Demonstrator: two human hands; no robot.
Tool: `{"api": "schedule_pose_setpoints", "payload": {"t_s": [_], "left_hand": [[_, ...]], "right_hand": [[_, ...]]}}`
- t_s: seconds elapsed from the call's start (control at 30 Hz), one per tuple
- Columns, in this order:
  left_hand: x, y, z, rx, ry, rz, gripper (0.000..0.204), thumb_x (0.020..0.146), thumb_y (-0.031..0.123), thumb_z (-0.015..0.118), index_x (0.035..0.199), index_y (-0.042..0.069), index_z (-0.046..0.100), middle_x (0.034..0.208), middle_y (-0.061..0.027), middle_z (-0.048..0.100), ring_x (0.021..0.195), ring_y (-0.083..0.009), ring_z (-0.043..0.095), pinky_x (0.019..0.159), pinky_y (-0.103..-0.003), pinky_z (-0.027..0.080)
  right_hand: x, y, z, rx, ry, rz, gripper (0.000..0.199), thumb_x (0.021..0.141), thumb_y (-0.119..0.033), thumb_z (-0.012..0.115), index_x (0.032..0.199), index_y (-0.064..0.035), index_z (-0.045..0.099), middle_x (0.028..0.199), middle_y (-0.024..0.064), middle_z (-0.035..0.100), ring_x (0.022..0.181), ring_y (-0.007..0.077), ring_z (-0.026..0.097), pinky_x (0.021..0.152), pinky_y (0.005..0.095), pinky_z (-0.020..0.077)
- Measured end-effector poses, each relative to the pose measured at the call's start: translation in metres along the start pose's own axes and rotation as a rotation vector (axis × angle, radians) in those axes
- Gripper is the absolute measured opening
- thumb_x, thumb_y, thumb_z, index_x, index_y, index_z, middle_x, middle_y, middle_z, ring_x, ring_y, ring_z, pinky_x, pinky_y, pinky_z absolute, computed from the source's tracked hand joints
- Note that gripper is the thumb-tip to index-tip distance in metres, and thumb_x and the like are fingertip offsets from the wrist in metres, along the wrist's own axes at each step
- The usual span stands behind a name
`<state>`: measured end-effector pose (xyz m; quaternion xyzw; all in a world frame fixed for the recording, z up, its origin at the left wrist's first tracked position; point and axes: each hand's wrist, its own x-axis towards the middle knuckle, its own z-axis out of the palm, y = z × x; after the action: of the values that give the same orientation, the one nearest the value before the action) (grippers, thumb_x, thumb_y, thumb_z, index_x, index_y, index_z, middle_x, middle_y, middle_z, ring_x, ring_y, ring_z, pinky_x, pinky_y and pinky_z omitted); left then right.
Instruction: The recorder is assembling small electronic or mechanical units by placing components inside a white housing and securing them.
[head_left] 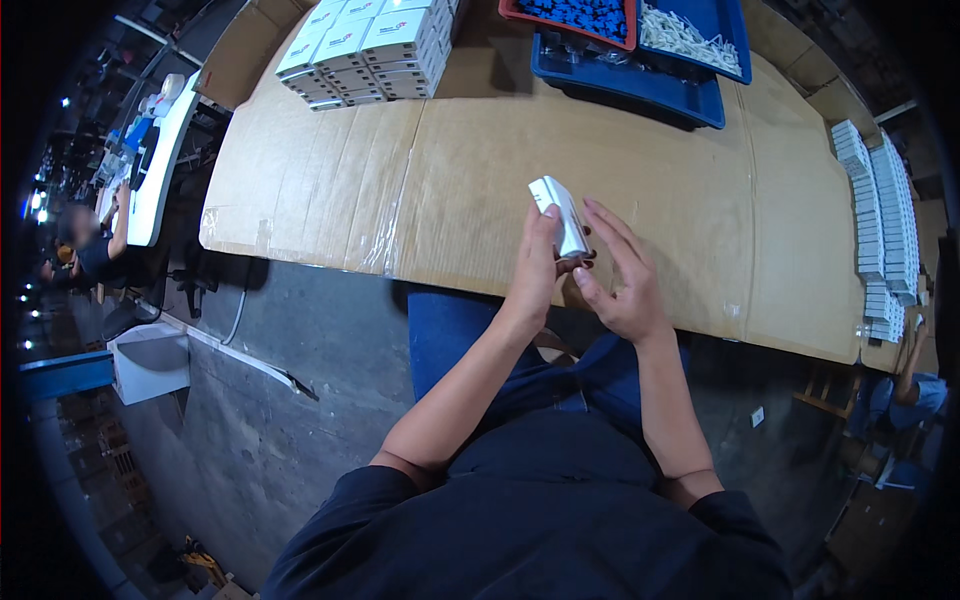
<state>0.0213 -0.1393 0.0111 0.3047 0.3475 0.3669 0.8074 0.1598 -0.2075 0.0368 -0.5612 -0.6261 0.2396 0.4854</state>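
Above the near edge of the cardboard-covered table (480, 190), a small white box (562, 220) is gripped in my left hand (538, 262). The thumb lies along the box's near face and the fingers wrap behind it. The box is tilted, with its upper end pointing away to the left. Just to its right is my right hand (630, 280), with fingers apart and curved toward the box. Its thumb comes close to the box's lower end, and I cannot tell if it touches.
Stacked white boxes (365, 50) stand at the far left. Behind, a red tray (633, 25) holds blue pieces and a blue tray (745, 50) holds white pieces, above another blue tray (640, 95). Rows of white boxes (880, 220) line the right edge. People work at left and right.
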Motion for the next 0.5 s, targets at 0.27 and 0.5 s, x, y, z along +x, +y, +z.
{"api": "schedule_pose_setpoints", "payload": {"t_s": [0.27,0.5], "left_hand": [[-0.008,-0.007,0.014,0.065,0.029,0.010,0.043,0.113,0.042,0.043,0.141,0.010,0.049,0.108,-0.0015,0.056,0.093,-0.0097,0.055,0.082,-0.027,0.050],[-0.006,-0.017,0.010,0.123,0.059,0.077,0.039,0.114,0.045,0.040,0.121,0.009,0.054,0.087,0.0043,0.049,0.076,-0.0047,0.045,0.065,-0.023,0.041]], "right_hand": [[-0.005,0.018,0.022,-0.260,0.142,-0.152,0.038,0.102,-0.015,0.059,0.131,0.0092,0.065,0.127,0.0236,0.071,0.118,0.0381,0.070,0.100,0.0421,0.0565],[-0.006,0.024,0.029,-0.351,0.185,-0.200,0.039,0.104,-0.019,0.057,0.131,0.0075,0.066,0.121,0.0241,0.073,0.106,0.0372,0.074,0.091,0.0423,0.0606]]}}
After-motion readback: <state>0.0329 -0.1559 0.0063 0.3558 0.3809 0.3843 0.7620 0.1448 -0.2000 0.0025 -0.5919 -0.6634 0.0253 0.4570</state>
